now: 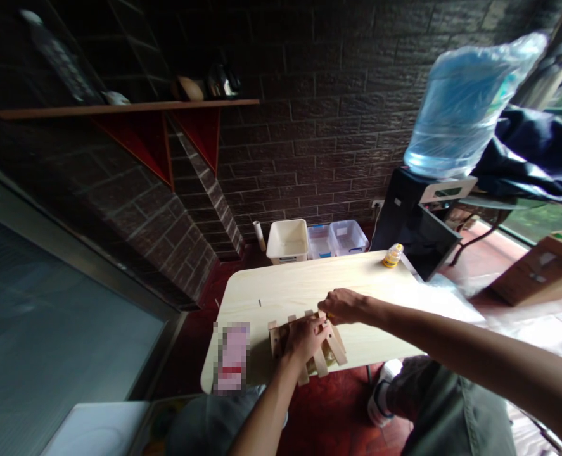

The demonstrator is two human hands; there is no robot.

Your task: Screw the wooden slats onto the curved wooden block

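Observation:
A small wooden frame of light slats [338,345] lies near the front edge of the pale table, with dark holes or screw heads in some slats. My left hand [304,340] is laid over its top, fingers closed on the wood near the right corner. At that same corner my right hand [341,305] is closed, fingers bent down close to my left fingertips. What it holds is hidden; a small yellowish bit shows beneath it. A short, thin dark piece [260,303] lies on the table to the left.
On the pale table [281,278] stand a clear bottle with yellow parts [393,256] and a blurred-out pink item [233,358]. Beyond it are a cream bin [287,240], two clear boxes [348,237] and a water dispenser [404,209]. A cardboard box [537,269] sits at right.

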